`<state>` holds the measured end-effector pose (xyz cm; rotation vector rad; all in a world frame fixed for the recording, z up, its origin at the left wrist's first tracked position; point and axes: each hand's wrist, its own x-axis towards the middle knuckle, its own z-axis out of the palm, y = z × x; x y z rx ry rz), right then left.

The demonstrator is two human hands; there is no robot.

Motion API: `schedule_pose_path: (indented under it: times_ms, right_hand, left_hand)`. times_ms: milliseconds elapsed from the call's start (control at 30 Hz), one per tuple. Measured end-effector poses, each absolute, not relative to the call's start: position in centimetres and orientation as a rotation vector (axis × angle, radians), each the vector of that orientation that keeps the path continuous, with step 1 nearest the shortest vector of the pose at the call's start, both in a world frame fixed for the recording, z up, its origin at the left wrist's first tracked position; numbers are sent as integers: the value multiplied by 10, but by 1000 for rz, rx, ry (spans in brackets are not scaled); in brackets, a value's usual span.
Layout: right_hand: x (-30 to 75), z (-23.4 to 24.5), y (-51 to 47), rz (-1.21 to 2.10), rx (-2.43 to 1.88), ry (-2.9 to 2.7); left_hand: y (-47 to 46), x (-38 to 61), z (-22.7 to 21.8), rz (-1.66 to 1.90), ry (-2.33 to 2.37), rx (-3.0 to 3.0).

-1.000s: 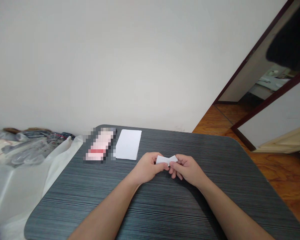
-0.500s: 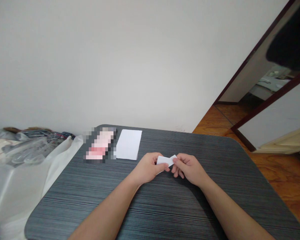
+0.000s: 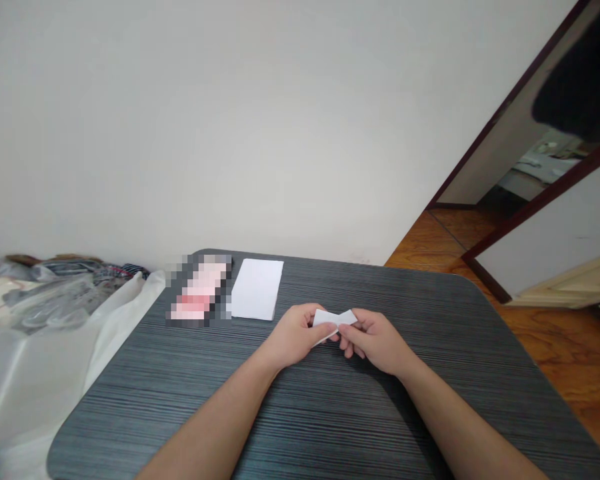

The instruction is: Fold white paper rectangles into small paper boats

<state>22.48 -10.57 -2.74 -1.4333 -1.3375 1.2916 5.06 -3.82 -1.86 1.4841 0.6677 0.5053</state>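
Working over the dark striped bench, with a flat block of white paper lying untouched at its far edge, the left hand and right hand pinch opposite ends of a small white paper piece, already creased and pinched narrow at its middle, above the bench's centre.

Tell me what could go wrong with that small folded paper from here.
The small folded white paper is pinched between the left hand and right hand, so it might tear or crease unevenly at its narrow middle. Being small, it could slip onto the dark striped tabletop. The left hand also sits fairly near the white paper stack, which could get nudged.
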Motion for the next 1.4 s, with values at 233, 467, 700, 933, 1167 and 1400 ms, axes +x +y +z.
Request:
schedule_pose_path:
  times_ms: [233,467,700,933,1167,1400]
  right_hand:
    - [227,-35,-103,1254,-1472,-1245]
    - [227,-38,-103,1235,-1464,-1272]
    - [227,-39,-103,983,-1332,-1206]
    - [230,-35,-104,966,-1336,-1278]
    - [234,-36,-103,972,-1356,-1351]
    - [236,-37,-103,833,-1491,-1487]
  left_hand:
    - [-38,53,-21,583,679,1356]
    - [-40,51,-20,584,700,1469]
    - [-38,51,-23,626,739,1466]
    - [-38,50,-24,617,738,1476]
    - [-37,49,-23,606,729,1506]
    - [-37,48,-20,565,692,1527]
